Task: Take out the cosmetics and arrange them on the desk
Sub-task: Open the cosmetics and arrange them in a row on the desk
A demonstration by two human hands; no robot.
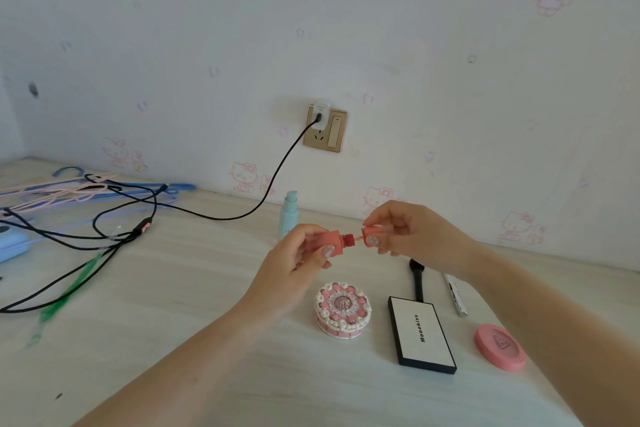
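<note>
Above the desk (194, 340), my left hand (294, 260) grips a coral lip-gloss bottle (334, 240) held sideways, its threaded neck pointing right. My right hand (412, 232) pinches the matching cap (375, 232) a short gap from the neck. Below the hands lie a round cake-shaped compact (343, 310), a white black-edged palette (420, 334) and a flat pink round compact (500, 347). A black brush (417, 276) and a slim white pen-like tube (457, 295) lie behind the palette. A pale blue bottle (289, 215) stands upright near the wall.
Black cables (114, 232) run from the wall socket (325, 128) across the desk's left side, tangled over pink and blue hangers (69, 191). A green stick (65, 295) and a light blue object (12, 243) lie at the far left.
</note>
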